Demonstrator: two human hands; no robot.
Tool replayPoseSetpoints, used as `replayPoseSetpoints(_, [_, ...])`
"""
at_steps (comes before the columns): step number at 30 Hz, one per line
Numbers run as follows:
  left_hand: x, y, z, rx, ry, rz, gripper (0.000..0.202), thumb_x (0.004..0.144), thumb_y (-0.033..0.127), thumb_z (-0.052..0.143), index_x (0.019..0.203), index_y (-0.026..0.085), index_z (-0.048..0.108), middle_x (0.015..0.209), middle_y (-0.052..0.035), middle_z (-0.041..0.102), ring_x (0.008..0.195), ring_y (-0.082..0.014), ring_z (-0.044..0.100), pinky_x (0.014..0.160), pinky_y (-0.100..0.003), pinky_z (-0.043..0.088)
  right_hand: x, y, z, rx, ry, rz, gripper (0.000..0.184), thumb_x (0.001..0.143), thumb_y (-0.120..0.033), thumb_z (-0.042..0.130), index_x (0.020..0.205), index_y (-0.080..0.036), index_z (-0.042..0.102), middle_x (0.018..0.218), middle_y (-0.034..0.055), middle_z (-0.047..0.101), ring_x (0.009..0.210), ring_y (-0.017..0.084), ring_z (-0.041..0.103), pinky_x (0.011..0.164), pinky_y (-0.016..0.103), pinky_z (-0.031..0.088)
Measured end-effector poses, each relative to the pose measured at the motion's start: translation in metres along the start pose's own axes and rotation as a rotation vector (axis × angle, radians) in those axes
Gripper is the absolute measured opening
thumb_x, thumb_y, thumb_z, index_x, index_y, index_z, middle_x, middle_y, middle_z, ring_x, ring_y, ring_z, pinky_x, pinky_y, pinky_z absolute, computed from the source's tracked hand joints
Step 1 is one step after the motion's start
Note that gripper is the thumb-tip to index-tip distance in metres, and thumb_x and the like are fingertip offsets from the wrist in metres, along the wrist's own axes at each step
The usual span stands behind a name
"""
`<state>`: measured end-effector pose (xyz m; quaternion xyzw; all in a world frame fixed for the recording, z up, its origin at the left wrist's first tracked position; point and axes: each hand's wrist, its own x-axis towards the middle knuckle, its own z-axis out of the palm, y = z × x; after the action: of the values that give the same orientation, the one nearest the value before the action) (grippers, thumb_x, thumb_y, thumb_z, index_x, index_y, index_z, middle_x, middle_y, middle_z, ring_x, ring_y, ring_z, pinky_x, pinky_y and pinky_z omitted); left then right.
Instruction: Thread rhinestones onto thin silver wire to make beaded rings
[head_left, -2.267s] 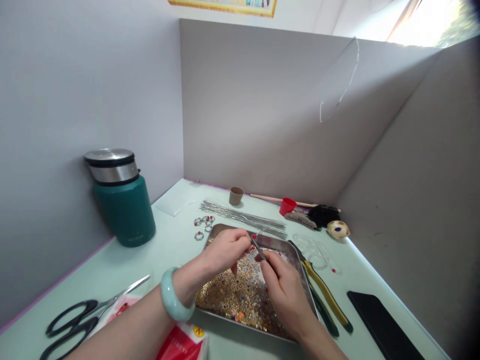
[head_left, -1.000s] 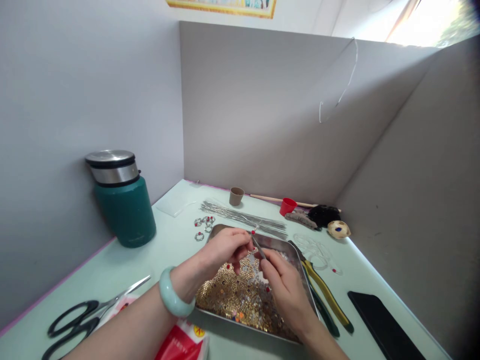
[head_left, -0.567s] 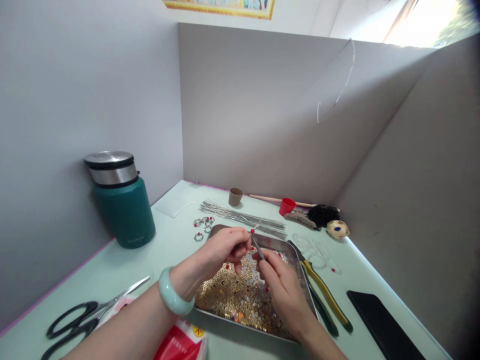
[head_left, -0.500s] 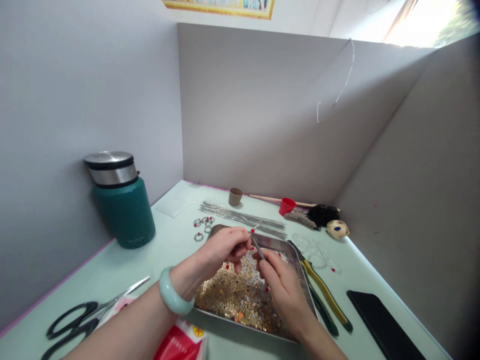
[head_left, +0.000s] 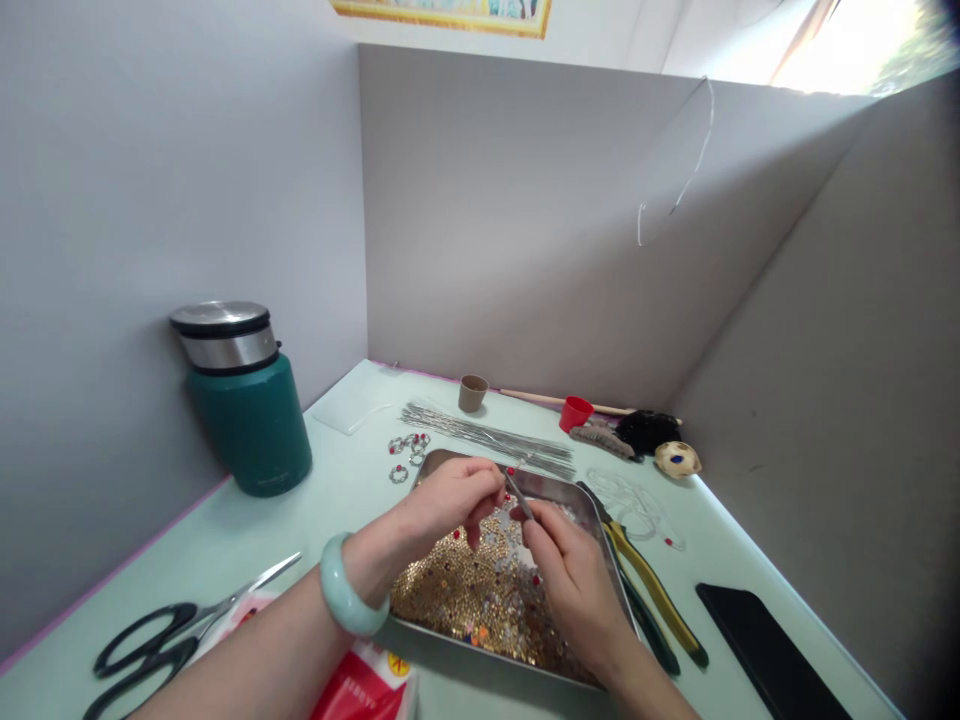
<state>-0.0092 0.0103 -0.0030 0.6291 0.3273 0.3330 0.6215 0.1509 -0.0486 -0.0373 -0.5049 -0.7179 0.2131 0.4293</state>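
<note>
Above a metal tray [head_left: 480, 652] of gold and clear beads, my left hand [head_left: 466, 492] is closed in a pinch on a thin beaded strand. A red bead [head_left: 511, 471] shows just past its fingertips. My right hand [head_left: 566, 575] grips a slim grey metal tool [head_left: 520, 494] like tweezers, its tip reaching the left fingertips beside that bead. How the tip meets the strand is too small to make out. Several small beaded rings [head_left: 409, 445] lie behind the tray's left corner, and a bundle of thin metal wires [head_left: 487, 435] rests behind it.
Scissors [head_left: 176, 635] and a red-and-white packet [head_left: 364, 685] lie at the front left, below a green flask [head_left: 251, 420]. Green-and-yellow pliers [head_left: 652, 585], clear cord [head_left: 622, 505] and a black phone-like slab [head_left: 765, 640] are to the right. Brown [head_left: 472, 394] and red [head_left: 576, 412] cups stand behind.
The red bead and the tool's tip have shifted very slightly at the left fingertips, and the thin strand beyond them sits lower. Both hands keep their grip over the tray.
</note>
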Motion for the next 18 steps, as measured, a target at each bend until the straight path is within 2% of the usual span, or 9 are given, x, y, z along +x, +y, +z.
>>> replayPoseSetpoints(4, [0.0023,-0.0014,0.0006,0.048,0.023,-0.037,0.015,0.079,0.026,0.044,0.068,0.017,0.050,0.050,0.0045,0.041,0.043,-0.0087,0.036,0.040,-0.023,0.043,0.0005,0.0006,0.0009,-0.005,0.012,-0.011,0.025,0.092,-0.023,0.039,0.107,-0.019,0.059,0.095,0.0042,0.063,0.082,0.017,0.057,0.073,0.025,0.041])
replayPoseSetpoints(7, [0.0040,-0.0044,0.0007,0.049,0.053,-0.012,0.013,0.081,0.028,0.044,0.084,0.017,0.050,0.062,0.0019,0.052,0.044,-0.0091,0.044,0.042,-0.025,0.044,0.0003,0.0018,0.0023,-0.007,0.016,0.011,0.026,0.092,-0.023,0.039,0.109,-0.019,0.058,0.097,0.0042,0.063,0.083,0.017,0.057,0.074,0.026,0.041])
replayPoseSetpoints(10, [0.0048,-0.0063,-0.0006,-0.022,0.037,0.023,0.019,0.082,0.028,0.047,0.098,0.016,0.049,0.064,0.0021,0.055,0.041,-0.0083,0.045,0.044,-0.025,0.044,0.0000,0.0024,0.0027,-0.007,0.002,0.030,0.026,0.093,-0.024,0.038,0.110,-0.020,0.058,0.095,0.0031,0.063,0.081,0.017,0.056,0.073,0.026,0.041])
replayPoseSetpoints(15, [0.0027,-0.0049,-0.0043,-0.186,0.042,0.026,0.016,0.082,0.025,0.051,0.094,0.015,0.054,0.067,0.0015,0.054,0.043,-0.0062,0.044,0.044,-0.023,0.042,-0.0004,0.0032,0.0019,-0.007,0.013,0.049,0.026,0.093,-0.026,0.039,0.112,-0.022,0.057,0.101,0.0039,0.062,0.086,0.017,0.056,0.074,0.025,0.041])
replayPoseSetpoints(18, [0.0022,-0.0066,-0.0056,-0.221,0.040,0.010,0.013,0.082,0.025,0.051,0.089,0.015,0.055,0.064,0.0015,0.053,0.043,-0.0063,0.044,0.044,-0.022,0.041,-0.0010,0.0038,0.0013,-0.014,0.031,0.070,0.027,0.093,-0.026,0.039,0.112,-0.022,0.057,0.098,0.0034,0.062,0.086,0.017,0.056,0.072,0.025,0.042])
